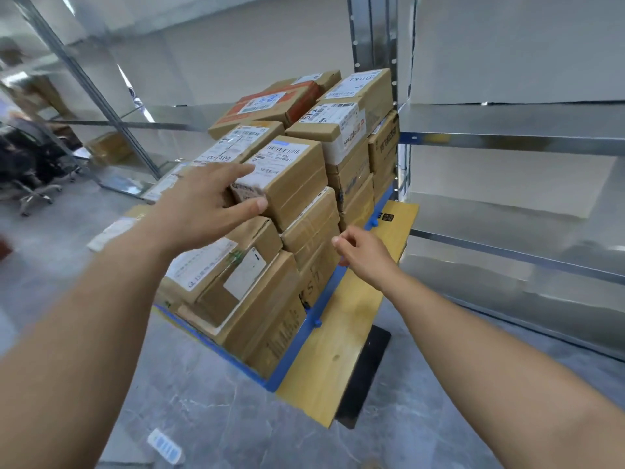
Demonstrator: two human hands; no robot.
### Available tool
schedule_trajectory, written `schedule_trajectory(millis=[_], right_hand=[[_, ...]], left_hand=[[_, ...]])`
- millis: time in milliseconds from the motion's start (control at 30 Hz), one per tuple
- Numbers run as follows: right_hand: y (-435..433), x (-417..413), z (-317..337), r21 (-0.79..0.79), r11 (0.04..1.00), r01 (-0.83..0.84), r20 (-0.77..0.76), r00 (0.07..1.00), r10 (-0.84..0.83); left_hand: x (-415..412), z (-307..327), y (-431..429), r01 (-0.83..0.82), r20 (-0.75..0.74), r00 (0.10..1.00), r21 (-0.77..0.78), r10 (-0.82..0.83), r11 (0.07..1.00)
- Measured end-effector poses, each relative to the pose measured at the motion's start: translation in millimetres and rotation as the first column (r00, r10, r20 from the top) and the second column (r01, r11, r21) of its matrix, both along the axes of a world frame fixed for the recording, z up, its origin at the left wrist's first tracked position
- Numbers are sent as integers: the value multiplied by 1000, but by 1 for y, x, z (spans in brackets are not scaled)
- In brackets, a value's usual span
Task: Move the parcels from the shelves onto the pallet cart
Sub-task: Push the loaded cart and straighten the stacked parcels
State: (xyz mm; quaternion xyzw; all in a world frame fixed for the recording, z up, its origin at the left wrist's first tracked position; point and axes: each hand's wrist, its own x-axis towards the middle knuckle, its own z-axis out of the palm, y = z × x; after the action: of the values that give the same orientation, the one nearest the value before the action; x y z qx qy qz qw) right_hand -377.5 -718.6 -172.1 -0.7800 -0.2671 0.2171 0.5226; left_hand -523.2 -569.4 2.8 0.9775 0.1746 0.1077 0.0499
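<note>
A stack of several brown cardboard parcels (304, 170) stands on the pallet cart (341, 330), which has a wooden deck and blue edging. My left hand (206, 204) is spread open, its fingers touching the near left side of a small labelled parcel (287, 177) on top of the stack. My right hand (365, 255) hangs beside the right face of the stack, fingers loosely curled and holding nothing. The metal shelves (507, 140) stand at right, with no parcels showing on them.
A shelf upright (372, 45) rises just behind the cart. Another metal rack (101, 96) runs along the left, with a box (108, 147) low inside it. Office chairs (30, 164) sit at far left. A labelled slip (165, 446) lies on the grey floor near my feet.
</note>
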Motion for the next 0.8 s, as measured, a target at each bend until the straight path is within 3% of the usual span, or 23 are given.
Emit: schedule_trajectory(millis=[200,400,600,800], right_hand=[[-19,-35,-1,-11,999,-32,-9,999,32],[-26,-68,5,-61,996,-58,5,998,58],[-7,-105,9,-36,991,-130,-57,990,128],[7,-113,11,-12,997,-82,-59,995,81]], left_hand=[[-54,-3,-22,-48,66,997,-59,51,997],[-89,-13,-24,-109,-136,985,-19,105,994],[-89,-14,-16,-112,-233,967,-38,100,993],[-90,-22,1,-85,-264,960,32,90,996]])
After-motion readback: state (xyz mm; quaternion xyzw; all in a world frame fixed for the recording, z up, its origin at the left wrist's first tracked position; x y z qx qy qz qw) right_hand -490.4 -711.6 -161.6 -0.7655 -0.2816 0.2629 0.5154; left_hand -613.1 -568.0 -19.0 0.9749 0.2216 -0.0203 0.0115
